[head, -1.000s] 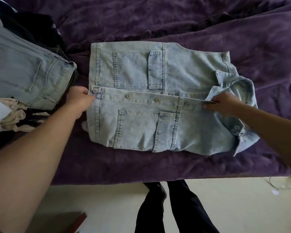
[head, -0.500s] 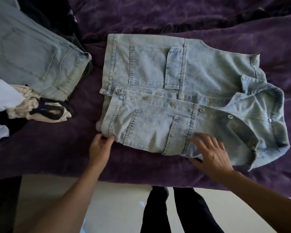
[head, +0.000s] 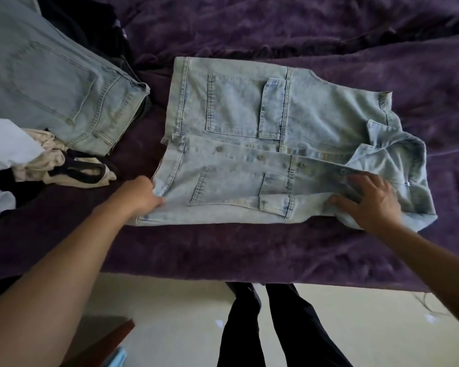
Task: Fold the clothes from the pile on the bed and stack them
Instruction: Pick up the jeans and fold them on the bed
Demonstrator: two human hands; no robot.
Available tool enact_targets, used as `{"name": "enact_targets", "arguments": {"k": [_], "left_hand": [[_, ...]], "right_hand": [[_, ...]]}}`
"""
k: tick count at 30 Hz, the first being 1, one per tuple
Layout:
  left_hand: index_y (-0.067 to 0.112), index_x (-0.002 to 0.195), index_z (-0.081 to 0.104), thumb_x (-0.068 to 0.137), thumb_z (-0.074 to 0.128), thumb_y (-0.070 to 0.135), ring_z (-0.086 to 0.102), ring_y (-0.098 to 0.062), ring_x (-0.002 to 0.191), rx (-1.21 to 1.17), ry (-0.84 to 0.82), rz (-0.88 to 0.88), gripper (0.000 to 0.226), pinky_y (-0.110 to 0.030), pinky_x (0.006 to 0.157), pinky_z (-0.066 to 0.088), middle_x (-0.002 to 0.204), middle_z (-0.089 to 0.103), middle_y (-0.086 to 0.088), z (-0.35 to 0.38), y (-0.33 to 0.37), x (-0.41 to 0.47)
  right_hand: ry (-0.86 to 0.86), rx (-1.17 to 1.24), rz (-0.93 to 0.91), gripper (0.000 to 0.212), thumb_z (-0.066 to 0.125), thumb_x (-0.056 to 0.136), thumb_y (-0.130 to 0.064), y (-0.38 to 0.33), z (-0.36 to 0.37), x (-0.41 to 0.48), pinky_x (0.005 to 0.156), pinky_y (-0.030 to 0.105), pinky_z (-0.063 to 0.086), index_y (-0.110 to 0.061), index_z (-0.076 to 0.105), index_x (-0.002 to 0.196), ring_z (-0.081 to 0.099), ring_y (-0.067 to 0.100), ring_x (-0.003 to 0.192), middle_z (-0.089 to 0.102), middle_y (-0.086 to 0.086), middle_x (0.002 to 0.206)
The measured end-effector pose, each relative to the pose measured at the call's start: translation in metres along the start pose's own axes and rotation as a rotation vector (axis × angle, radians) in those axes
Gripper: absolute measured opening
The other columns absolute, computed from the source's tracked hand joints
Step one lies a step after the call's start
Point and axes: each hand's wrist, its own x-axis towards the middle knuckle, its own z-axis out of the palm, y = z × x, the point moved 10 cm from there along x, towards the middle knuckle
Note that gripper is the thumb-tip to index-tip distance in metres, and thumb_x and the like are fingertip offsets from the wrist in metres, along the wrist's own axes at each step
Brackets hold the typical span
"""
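Pinching the near-left hem corner of the pale-washed denim jacket with my left hand, fingers curled round the edge of the cloth, I have my right hand laid on it close to the collar. That hand is spread wide, with straight fingers and the thumb against a ridge of fabric.

The jacket lies front up on the purple bedspread, near the bed's edge, with its hem to my left and collar to my right. A placket with a row of metal buttons runs across its middle, and there is a large flapped patch pocket on each side of it. The far half lies smooth. The near half is creased, its edge bunched into a long fold. The collar sits open and rumpled.

A pair of light jeans lies to the left, apart from the jacket. A beige garment with black trim and a white garment are heaped beside them.
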Motion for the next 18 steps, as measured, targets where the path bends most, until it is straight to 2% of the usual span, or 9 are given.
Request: {"name": "enact_targets", "arguments": {"k": [2, 5, 7, 9, 11, 13, 14, 16, 18], "left_hand": [[0.009, 0.106, 0.059, 0.079, 0.069, 0.048, 0.061, -0.034, 0.1, 0.132, -0.035, -0.07, 0.049, -0.033, 0.074, 0.044, 0.103, 0.065, -0.013, 0.014, -0.011, -0.004], [0.015, 0.111, 0.051, 0.083, 0.066, 0.035, 0.059, -0.036, 0.104, 0.258, 0.226, -0.023, 0.038, -0.039, 0.076, 0.044, 0.111, 0.061, -0.012, 0.009, 0.003, -0.015], [0.014, 0.113, 0.05, 0.084, 0.063, 0.021, 0.056, -0.037, 0.104, 0.226, 0.368, 0.096, 0.032, -0.043, 0.075, 0.046, 0.113, 0.056, -0.014, 0.01, 0.03, -0.021], [0.013, 0.116, 0.053, 0.086, 0.06, 0.019, 0.054, -0.034, 0.104, 0.221, 0.397, 0.239, 0.032, -0.044, 0.076, 0.046, 0.113, 0.055, -0.013, 0.021, 0.068, -0.027], [0.015, 0.12, 0.054, 0.089, 0.058, 0.022, 0.053, -0.031, 0.106, 0.221, 0.342, 0.367, 0.032, -0.042, 0.082, 0.045, 0.116, 0.055, -0.01, 0.041, 0.113, -0.034], [0.018, 0.12, 0.055, 0.09, 0.056, 0.026, 0.051, -0.028, 0.11, 0.218, 0.255, 0.481, 0.031, -0.04, 0.085, 0.045, 0.12, 0.052, -0.006, 0.068, 0.159, -0.044], [0.019, 0.121, 0.055, 0.09, 0.055, 0.028, 0.049, -0.027, 0.112, 0.235, 0.214, 0.546, 0.032, -0.039, 0.087, 0.044, 0.121, 0.051, -0.005, 0.084, 0.181, -0.051], [0.02, 0.125, 0.052, 0.09, 0.054, 0.033, 0.045, -0.026, 0.116, 0.283, 0.146, 0.654, 0.037, -0.04, 0.092, 0.041, 0.125, 0.047, -0.005, 0.116, 0.219, -0.064], [0.02, 0.131, 0.048, 0.091, 0.053, 0.033, 0.042, -0.027, 0.121, 0.313, 0.114, 0.679, 0.043, -0.041, 0.096, 0.039, 0.13, 0.044, -0.006, 0.137, 0.243, -0.07]], "right_hand": [[0.021, -0.07, 0.068, 0.082, 0.077, 0.067, -0.054, 0.017, -0.004, -0.01, 0.107, 0.052, 0.029, -0.022, 0.045, 0.136, 0.032, 0.036, 0.133, 0.037, 0.012, 0.147], [0.091, -0.092, 0.198, 0.095, 0.079, 0.067, -0.047, 0.05, -0.009, -0.033, 0.11, 0.053, 0.021, -0.027, 0.028, 0.144, 0.019, 0.032, 0.142, 0.023, 0.011, 0.155], [0.07, -0.009, 0.355, 0.097, 0.079, 0.068, -0.045, 0.082, -0.008, -0.048, 0.107, 0.054, 0.026, -0.028, 0.025, 0.146, 0.025, 0.032, 0.139, 0.027, 0.009, 0.154], [-0.052, 0.023, 0.465, 0.085, 0.077, 0.07, -0.044, 0.107, 0.001, -0.057, 0.104, 0.053, 0.034, -0.027, 0.036, 0.142, 0.035, 0.033, 0.133, 0.039, 0.009, 0.147], [-0.174, -0.054, 0.434, 0.05, 0.069, 0.078, -0.036, 0.112, 0.009, -0.06, 0.099, 0.049, 0.04, -0.026, 0.057, 0.126, 0.045, 0.033, 0.124, 0.053, 0.007, 0.135], [-0.178, -0.079, 0.367, 0.017, 0.058, 0.084, -0.03, 0.107, 0.006, -0.054, 0.085, 0.042, 0.042, -0.024, 0.068, 0.096, 0.056, 0.034, 0.104, 0.065, 0.009, 0.113], [-0.177, -0.036, 0.347, 0.015, 0.056, 0.087, -0.029, 0.106, 0.003, -0.048, 0.074, 0.038, 0.042, -0.02, 0.066, 0.082, 0.059, 0.034, 0.091, 0.067, 0.012, 0.098], [-0.213, 0.125, 0.372, 0.027, 0.055, 0.089, -0.028, 0.113, 0.0, -0.029, 0.056, 0.032, 0.036, -0.013, 0.06, 0.067, 0.057, 0.028, 0.073, 0.062, 0.011, 0.073], [-0.252, 0.291, 0.442, 0.032, 0.061, 0.09, -0.034, 0.123, -0.01, -0.003, 0.055, 0.031, 0.033, -0.009, 0.064, 0.07, 0.053, 0.021, 0.069, 0.058, 0.008, 0.07]]}}
